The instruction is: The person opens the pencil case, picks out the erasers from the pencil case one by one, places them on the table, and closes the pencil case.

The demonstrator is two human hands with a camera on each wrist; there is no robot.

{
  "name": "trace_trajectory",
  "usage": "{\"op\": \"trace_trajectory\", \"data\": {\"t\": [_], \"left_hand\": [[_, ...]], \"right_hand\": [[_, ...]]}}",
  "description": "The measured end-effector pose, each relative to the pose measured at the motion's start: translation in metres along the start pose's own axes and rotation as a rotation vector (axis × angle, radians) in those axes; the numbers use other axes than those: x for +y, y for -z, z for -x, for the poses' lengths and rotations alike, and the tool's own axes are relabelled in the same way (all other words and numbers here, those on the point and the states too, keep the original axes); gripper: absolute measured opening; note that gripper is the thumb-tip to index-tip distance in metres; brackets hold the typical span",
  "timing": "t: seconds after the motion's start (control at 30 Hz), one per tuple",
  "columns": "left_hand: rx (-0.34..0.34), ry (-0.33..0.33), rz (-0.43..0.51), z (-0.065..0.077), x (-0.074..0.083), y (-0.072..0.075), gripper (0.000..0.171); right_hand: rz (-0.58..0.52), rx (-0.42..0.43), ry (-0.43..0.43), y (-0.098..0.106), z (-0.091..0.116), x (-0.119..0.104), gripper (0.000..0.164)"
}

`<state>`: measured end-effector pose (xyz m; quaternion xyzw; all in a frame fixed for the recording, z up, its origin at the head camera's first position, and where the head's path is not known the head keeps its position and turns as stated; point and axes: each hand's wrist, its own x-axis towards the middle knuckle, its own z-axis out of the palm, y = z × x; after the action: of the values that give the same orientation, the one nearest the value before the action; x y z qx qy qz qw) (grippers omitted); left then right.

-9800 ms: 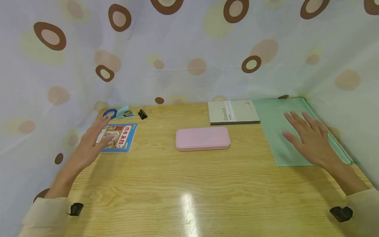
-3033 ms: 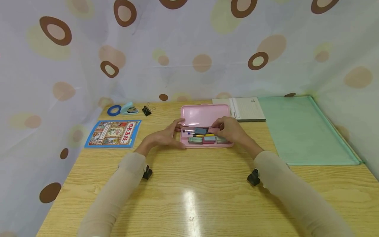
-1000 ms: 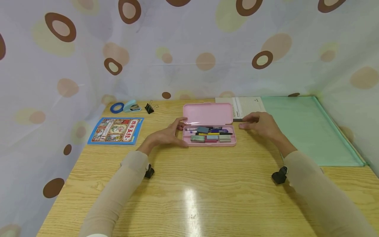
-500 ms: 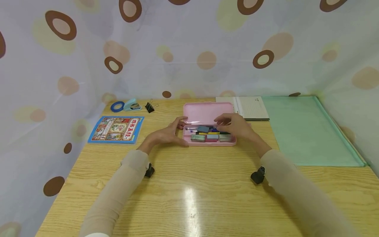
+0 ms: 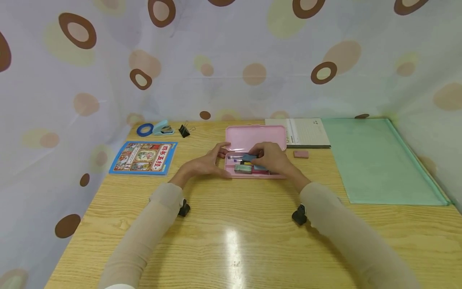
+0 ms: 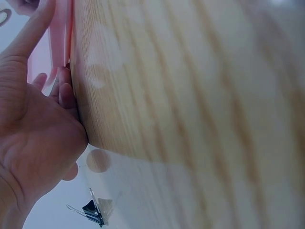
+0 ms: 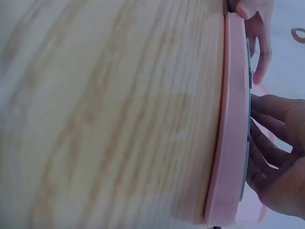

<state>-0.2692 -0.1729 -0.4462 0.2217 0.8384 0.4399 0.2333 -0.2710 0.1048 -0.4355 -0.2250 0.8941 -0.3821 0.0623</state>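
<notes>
An opened pink pencil case (image 5: 256, 138) lies mid-table, its lid tipped back. My left hand (image 5: 203, 164) grips its left end, thumb at the front edge and fingers behind; the left wrist view shows these fingers against the pink side. My right hand (image 5: 272, 158) reaches over the right part of the case and pinches a blue-grey eraser (image 5: 248, 157) between thumb and fingers. Pens (image 5: 234, 157) and a greenish eraser (image 5: 243, 169) show inside; my right hand hides the other contents there. On the table right of the case lies a pink eraser (image 5: 300, 154).
Behind the case at right lies a notebook (image 5: 310, 132), beside a green mesh pouch (image 5: 382, 160). At left are a picture booklet (image 5: 144, 157), blue tape roll (image 5: 144, 129), light-blue stapler (image 5: 163, 128) and black binder clip (image 5: 184, 131). A patterned curtain (image 5: 223, 60) walls the table.
The pencil case was opened and gripped by my left hand. My right hand took the pink eraser out, set it down on the right, and returned to the case at the blue-grey eraser.
</notes>
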Motion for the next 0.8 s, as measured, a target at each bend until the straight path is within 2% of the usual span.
{"op": "trace_trajectory", "data": {"t": [0.17, 0.37, 0.53, 0.8], "left_hand": [[0.007, 0.002, -0.003, -0.001, 0.000, 0.001, 0.108], [-0.001, 0.005, -0.005, -0.002, -0.002, 0.000, 0.109], [-0.006, -0.002, 0.002, -0.002, -0.003, 0.000, 0.109], [0.000, 0.013, -0.008, -0.002, -0.002, 0.001, 0.109]], "right_hand": [[0.065, 0.024, -0.026, -0.001, -0.001, -0.003, 0.025], [-0.018, 0.040, -0.038, 0.007, 0.007, 0.003, 0.023], [-0.022, 0.077, -0.070, 0.026, 0.017, 0.017, 0.022], [-0.003, 0.117, -0.123, 0.067, 0.043, 0.047, 0.028]]}}
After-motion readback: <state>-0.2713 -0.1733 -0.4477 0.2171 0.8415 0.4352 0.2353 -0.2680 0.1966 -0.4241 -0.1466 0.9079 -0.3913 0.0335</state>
